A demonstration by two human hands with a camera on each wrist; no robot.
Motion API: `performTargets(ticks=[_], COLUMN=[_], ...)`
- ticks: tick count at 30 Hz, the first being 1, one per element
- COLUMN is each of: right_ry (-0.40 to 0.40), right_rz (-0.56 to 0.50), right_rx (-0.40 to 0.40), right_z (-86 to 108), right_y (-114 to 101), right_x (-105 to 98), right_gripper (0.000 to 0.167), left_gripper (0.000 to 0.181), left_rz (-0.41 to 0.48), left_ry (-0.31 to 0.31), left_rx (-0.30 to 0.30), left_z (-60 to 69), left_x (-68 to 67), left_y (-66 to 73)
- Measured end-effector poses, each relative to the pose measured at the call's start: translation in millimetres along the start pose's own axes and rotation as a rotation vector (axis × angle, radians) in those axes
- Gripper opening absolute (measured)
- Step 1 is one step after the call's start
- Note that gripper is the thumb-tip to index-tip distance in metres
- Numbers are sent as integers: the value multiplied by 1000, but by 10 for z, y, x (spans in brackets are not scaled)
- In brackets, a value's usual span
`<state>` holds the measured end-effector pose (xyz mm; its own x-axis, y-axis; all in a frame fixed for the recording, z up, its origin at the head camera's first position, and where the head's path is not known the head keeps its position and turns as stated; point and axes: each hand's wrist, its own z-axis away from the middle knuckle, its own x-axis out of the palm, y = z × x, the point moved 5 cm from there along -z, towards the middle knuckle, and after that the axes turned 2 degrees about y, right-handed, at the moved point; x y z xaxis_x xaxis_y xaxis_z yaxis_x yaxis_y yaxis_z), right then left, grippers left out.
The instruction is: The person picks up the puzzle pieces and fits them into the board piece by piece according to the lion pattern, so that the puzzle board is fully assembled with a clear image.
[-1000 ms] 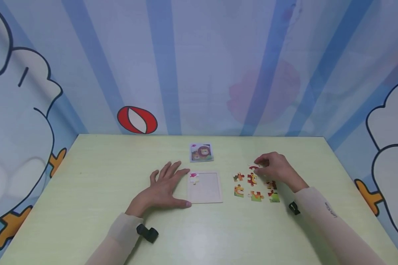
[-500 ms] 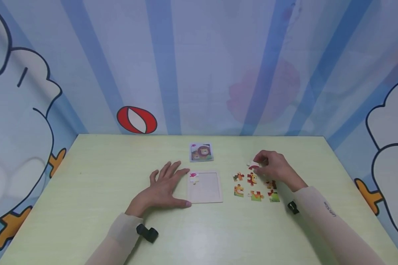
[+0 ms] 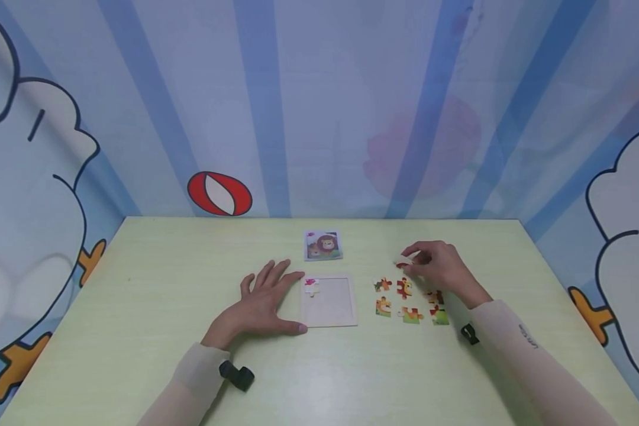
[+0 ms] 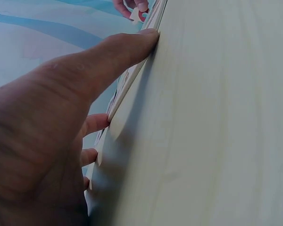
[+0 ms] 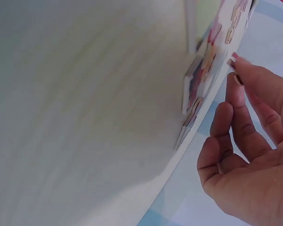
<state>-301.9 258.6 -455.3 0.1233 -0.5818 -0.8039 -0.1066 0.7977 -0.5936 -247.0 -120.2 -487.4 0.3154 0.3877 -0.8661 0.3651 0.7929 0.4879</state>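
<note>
The left hand (image 3: 263, 306) lies spread at the left side of a white puzzle tray (image 3: 354, 302), thumb and index fingertip touching its edge. In the tray's upper left corner sits a small puzzle piece (image 3: 312, 285) with a pink mark. My right hand (image 3: 444, 267) pinches a white and red puzzle piece (image 3: 403, 260) between thumb and index finger, above the loose pieces on the right. Its other fingers are curled, as the right wrist view shows. In the left wrist view the left thumb (image 4: 127, 49) presses against the tray's edge.
Several loose pieces (image 3: 412, 315) lie in rough rows right of the tray, some partly behind the right hand. Behind the tray is a square lion picture (image 3: 323, 245). A patterned curtain (image 3: 319, 106) hangs beyond the table's far edge.
The pinched piece has moved slightly left and away from the loose pieces, and more of it shows. The left hand and the tray have stayed in place.
</note>
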Motion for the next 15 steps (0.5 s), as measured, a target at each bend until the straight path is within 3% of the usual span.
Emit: performTargets(ticks=[8, 15], right_ry=[27, 32], right_rz=[-47, -97], right_rx=[-62, -121], right_z=[-9, -1], right_y=[-54, -251], right_x=[5, 7], right_gripper=[36, 37], left_gripper=[107, 106], left_rz=[-7, 0], left_ry=[-8, -5], left_rx=[-6, -6], left_z=[1, 3], left_x=[3, -2], left_y=[6, 11])
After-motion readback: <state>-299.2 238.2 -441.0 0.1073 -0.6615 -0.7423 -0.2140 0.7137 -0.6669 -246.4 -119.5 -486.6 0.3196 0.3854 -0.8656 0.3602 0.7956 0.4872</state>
